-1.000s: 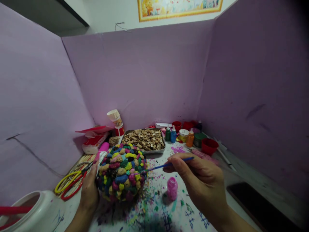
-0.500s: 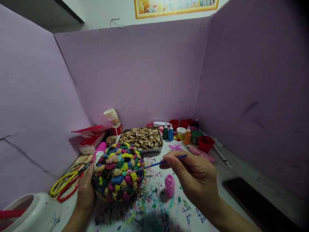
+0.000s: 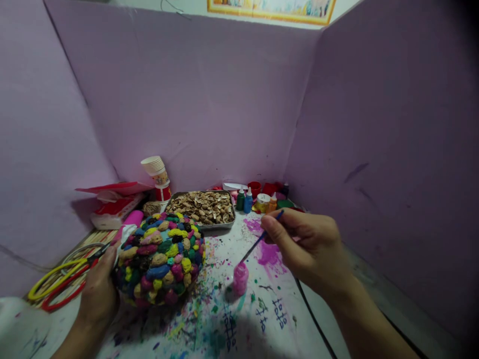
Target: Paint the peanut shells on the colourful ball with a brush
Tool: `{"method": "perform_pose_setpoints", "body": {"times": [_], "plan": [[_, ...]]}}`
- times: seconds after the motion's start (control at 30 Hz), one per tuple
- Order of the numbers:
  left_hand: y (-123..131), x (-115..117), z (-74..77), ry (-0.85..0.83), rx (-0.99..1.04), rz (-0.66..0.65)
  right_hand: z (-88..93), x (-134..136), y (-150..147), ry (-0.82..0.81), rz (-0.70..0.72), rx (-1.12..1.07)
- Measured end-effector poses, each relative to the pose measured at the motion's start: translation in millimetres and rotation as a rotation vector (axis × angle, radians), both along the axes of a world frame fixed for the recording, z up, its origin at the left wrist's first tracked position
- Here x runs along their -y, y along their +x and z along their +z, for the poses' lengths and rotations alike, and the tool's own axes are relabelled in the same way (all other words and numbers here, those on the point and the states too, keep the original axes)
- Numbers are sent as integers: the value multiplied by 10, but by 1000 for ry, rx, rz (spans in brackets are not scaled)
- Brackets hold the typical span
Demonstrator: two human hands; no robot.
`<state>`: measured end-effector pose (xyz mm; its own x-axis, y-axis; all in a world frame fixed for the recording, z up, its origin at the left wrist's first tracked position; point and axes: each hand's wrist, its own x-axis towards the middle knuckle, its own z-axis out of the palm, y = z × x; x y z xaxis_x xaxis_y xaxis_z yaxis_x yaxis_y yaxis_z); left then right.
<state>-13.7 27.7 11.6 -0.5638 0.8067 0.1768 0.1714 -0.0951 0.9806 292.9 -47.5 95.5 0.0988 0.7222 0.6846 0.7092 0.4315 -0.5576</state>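
Note:
My left hand (image 3: 98, 289) grips the left side of a round object covered in painted peanut shells (image 3: 160, 262), in pink, blue, yellow, green, black and bare tan. A white scrap shows beside my fingers on that side. In my right hand (image 3: 305, 244) a thin blue paintbrush (image 3: 258, 247) is pinched between thumb and fingers. Its tip points down at the mouth of a small bottle of pink paint (image 3: 240, 280) that stands upright on the table; whether the bristles are inside, I cannot tell.
A metal tray of peanut shells (image 3: 204, 208) lies at the back, with stacked paper cups (image 3: 156, 172) to its left. Paint bottles (image 3: 247, 201) stand to its right. Scissors (image 3: 67, 279) and a tissue box (image 3: 114, 212) are at left. A black cable (image 3: 314, 319) crosses the paint-spattered table.
My right hand has moved the brush from the shell-covered object to the pink bottle's mouth. My left hand still holds the object. The whole view has shifted.

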Motion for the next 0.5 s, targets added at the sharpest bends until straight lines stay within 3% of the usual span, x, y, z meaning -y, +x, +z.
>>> {"method": "perform_pose_setpoints", "body": {"times": [0.1,0.27,0.5], "plan": [[82,54,91,-77,-40,45,-15,-53,-19,-13,26,35],[118,53,127,-60,48,-22,-24,-88,-36,-73,48,24],[77,44,81,1,41,-24,-223,-195,-57,-508,251,116]]}}
